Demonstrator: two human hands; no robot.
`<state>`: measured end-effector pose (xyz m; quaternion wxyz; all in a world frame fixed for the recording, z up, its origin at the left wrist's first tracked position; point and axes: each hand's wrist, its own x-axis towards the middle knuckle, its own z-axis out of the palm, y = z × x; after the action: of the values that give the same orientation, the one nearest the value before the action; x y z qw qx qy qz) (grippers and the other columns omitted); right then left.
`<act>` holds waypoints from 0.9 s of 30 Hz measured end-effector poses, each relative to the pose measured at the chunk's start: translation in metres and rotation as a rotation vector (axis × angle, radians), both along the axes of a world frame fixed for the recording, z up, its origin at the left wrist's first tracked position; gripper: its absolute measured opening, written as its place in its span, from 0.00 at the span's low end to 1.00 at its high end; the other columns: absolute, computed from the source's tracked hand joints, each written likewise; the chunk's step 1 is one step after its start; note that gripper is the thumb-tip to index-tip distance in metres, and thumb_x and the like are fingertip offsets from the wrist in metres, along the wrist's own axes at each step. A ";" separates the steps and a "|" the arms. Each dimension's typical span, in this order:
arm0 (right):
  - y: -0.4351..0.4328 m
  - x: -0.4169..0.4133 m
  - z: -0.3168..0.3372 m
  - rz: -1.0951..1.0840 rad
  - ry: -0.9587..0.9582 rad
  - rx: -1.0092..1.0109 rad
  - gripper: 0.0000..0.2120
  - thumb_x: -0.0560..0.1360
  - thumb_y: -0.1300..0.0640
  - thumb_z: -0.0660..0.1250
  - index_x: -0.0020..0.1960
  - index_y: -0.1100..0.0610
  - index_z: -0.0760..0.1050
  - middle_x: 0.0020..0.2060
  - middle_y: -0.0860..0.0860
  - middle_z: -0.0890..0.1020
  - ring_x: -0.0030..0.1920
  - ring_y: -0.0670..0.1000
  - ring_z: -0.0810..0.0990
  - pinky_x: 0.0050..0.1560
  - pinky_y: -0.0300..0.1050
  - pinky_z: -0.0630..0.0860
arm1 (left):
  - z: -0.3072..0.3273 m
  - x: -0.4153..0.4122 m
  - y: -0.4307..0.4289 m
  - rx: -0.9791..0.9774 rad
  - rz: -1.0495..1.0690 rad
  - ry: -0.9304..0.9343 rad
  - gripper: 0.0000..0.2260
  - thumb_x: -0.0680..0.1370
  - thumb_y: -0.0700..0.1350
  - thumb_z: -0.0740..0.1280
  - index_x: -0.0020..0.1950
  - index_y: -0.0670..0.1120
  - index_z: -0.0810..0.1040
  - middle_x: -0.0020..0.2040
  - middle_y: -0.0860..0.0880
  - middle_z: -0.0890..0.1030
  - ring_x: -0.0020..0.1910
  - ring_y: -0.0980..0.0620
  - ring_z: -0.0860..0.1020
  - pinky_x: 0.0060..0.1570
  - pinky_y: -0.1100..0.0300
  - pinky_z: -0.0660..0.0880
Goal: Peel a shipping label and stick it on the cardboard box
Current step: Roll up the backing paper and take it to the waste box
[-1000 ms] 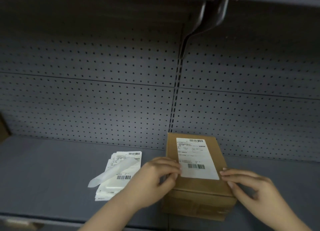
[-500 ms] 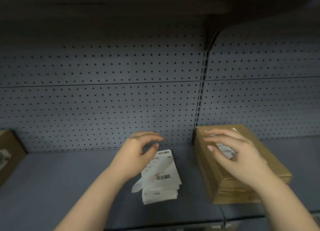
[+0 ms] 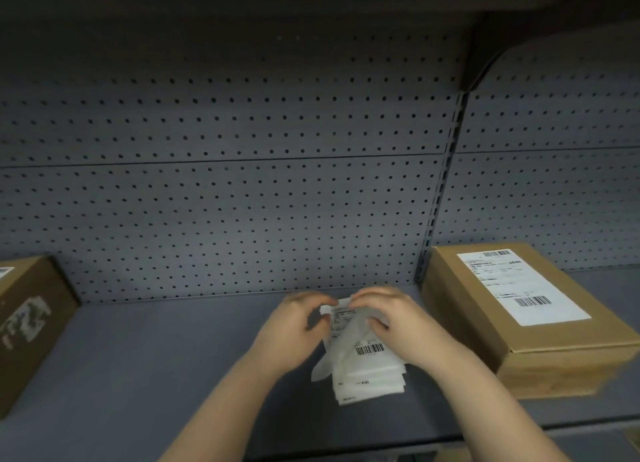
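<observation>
A stack of white shipping labels (image 3: 367,368) lies on the grey shelf, with a loose translucent backing strip across it. My left hand (image 3: 294,326) and my right hand (image 3: 391,318) meet at the far end of the stack, fingers curled onto the top label's upper edge. The image is blurred, so the exact grip is unclear. A brown cardboard box (image 3: 540,350) stands to the right against the pegboard, with a white label (image 3: 519,288) stuck flat on its top.
Another cardboard box (image 3: 31,326) with a label on top sits at the left edge of the shelf (image 3: 156,364). A grey pegboard wall (image 3: 225,202) closes the back. A dark upright post (image 3: 440,198) and a bracket divide the bays.
Both hands left the labelled box and came together on the label stack. The view swung left, so the box now sits at the right and a second box shows at the left.
</observation>
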<state>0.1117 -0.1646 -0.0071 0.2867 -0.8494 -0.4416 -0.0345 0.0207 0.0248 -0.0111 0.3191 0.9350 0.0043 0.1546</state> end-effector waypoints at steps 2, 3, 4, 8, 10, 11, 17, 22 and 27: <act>0.007 0.005 -0.014 0.005 0.042 -0.083 0.21 0.73 0.70 0.62 0.60 0.53 0.78 0.60 0.49 0.78 0.63 0.50 0.72 0.64 0.40 0.66 | -0.012 0.003 -0.002 0.011 -0.022 0.043 0.13 0.75 0.45 0.65 0.59 0.54 0.78 0.57 0.55 0.81 0.57 0.56 0.76 0.57 0.56 0.74; 0.010 0.008 -0.022 0.009 0.051 -0.114 0.22 0.72 0.71 0.61 0.61 0.53 0.77 0.60 0.51 0.78 0.63 0.51 0.71 0.64 0.41 0.66 | -0.017 0.005 -0.002 0.008 -0.028 0.058 0.14 0.75 0.45 0.64 0.59 0.55 0.78 0.58 0.55 0.81 0.58 0.56 0.75 0.58 0.55 0.74; 0.012 0.011 -0.029 0.009 0.055 -0.148 0.24 0.71 0.72 0.60 0.62 0.54 0.76 0.61 0.51 0.78 0.64 0.53 0.70 0.65 0.44 0.66 | -0.022 0.006 -0.003 0.008 -0.028 0.072 0.15 0.74 0.45 0.64 0.59 0.55 0.78 0.58 0.55 0.80 0.59 0.56 0.74 0.58 0.56 0.73; 0.020 0.016 -0.048 -0.036 0.021 -0.261 0.30 0.70 0.72 0.57 0.66 0.49 0.72 0.66 0.47 0.75 0.68 0.54 0.64 0.68 0.50 0.63 | -0.029 0.009 -0.004 0.036 -0.023 0.093 0.16 0.75 0.43 0.64 0.62 0.54 0.77 0.60 0.54 0.79 0.59 0.53 0.71 0.55 0.65 0.67; 0.024 0.013 -0.051 -0.060 -0.008 -0.275 0.27 0.71 0.70 0.58 0.64 0.47 0.73 0.64 0.46 0.76 0.68 0.53 0.63 0.68 0.51 0.62 | -0.032 0.011 -0.004 0.053 -0.030 0.110 0.16 0.75 0.45 0.64 0.63 0.53 0.77 0.61 0.53 0.79 0.60 0.52 0.72 0.56 0.64 0.68; 0.026 0.011 -0.051 -0.066 -0.027 -0.275 0.24 0.71 0.69 0.59 0.61 0.48 0.74 0.61 0.47 0.77 0.67 0.53 0.64 0.67 0.50 0.62 | -0.033 0.011 -0.004 0.057 -0.034 0.121 0.16 0.75 0.46 0.64 0.63 0.53 0.76 0.61 0.53 0.79 0.60 0.51 0.72 0.57 0.63 0.68; 0.020 -0.002 -0.032 -0.100 -0.180 -0.125 0.09 0.71 0.62 0.67 0.49 0.53 0.80 0.45 0.51 0.81 0.52 0.56 0.74 0.53 0.54 0.72 | -0.030 0.013 0.003 -0.019 -0.010 0.097 0.14 0.76 0.50 0.64 0.62 0.54 0.76 0.57 0.52 0.80 0.57 0.52 0.75 0.55 0.57 0.73; -0.002 -0.015 0.009 -0.239 -0.314 -0.018 0.14 0.70 0.66 0.67 0.52 0.53 0.79 0.43 0.52 0.80 0.46 0.58 0.78 0.40 0.53 0.77 | 0.011 0.016 -0.009 -0.032 -0.056 -0.025 0.14 0.80 0.54 0.58 0.60 0.53 0.77 0.53 0.54 0.79 0.56 0.55 0.72 0.55 0.56 0.72; -0.047 -0.027 0.056 -0.389 -0.385 0.131 0.14 0.71 0.65 0.69 0.55 0.54 0.77 0.46 0.53 0.82 0.46 0.57 0.80 0.40 0.52 0.79 | 0.059 0.033 -0.049 -0.028 -0.140 -0.162 0.13 0.80 0.52 0.58 0.61 0.54 0.78 0.51 0.58 0.78 0.55 0.58 0.71 0.51 0.62 0.68</act>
<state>0.0842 -0.2113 0.0493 0.2398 -0.8757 -0.3135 -0.2782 0.0536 -0.0238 0.0476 0.3414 0.9130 -0.0846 0.2069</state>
